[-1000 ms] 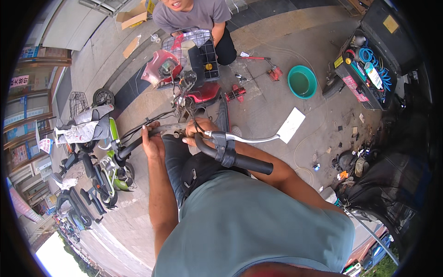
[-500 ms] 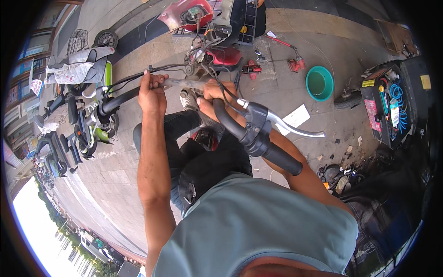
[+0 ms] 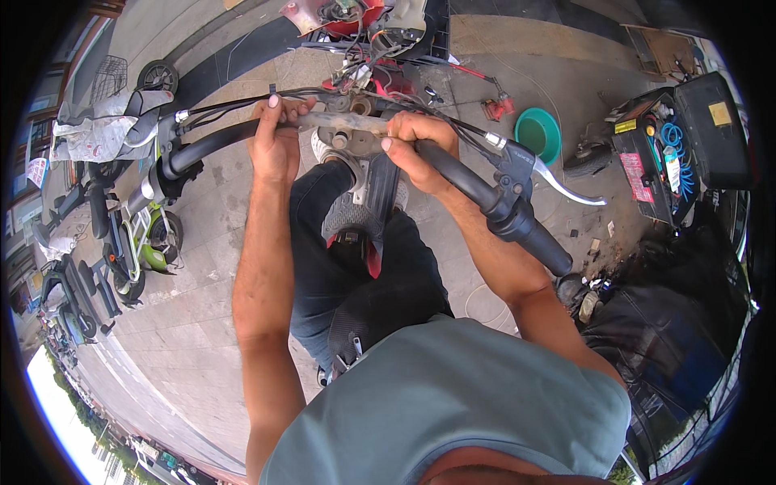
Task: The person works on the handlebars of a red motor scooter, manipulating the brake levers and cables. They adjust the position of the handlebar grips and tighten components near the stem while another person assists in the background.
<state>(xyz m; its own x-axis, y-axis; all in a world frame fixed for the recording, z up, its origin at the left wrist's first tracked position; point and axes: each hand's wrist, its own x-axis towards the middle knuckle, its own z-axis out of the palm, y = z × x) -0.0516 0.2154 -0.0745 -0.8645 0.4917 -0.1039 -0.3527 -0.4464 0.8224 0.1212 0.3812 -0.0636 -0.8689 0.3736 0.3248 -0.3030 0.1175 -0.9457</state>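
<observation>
Gripping a bent handlebar (image 3: 339,121), black toward the ends and scuffed grey in the middle, with both hands wrapped firmly around the tube and set apart from each other; curling the left hand (image 3: 273,145) around the left end of the grey stretch, thumb upright on the near side, fingers hooked over behind; closing the right hand (image 3: 422,145) around the other end of that stretch, thumb pointing inward along the bar; holding the bar across the front of the body, right above a grubby metal bracket (image 3: 343,139); hard to tell whether touching it; at the right, sweeping back to a silver brake lever (image 3: 566,183) and a black grip (image 3: 543,245); on the far side of the left half, running close to black cables (image 3: 230,105); standing in dark trousers (image 3: 319,234) over a dark footboard (image 3: 378,182), with a pale shoe (image 3: 333,158) near it; facing red bodywork (image 3: 388,79) beyond the bar; looking out on the paved ground to a red tool (image 3: 497,107), a green basin (image 3: 553,139) and an open black toolbox (image 3: 711,149) at the right; at the left, to a green scooter (image 3: 153,257) and a loose-looking wheel (image 3: 158,78).
</observation>
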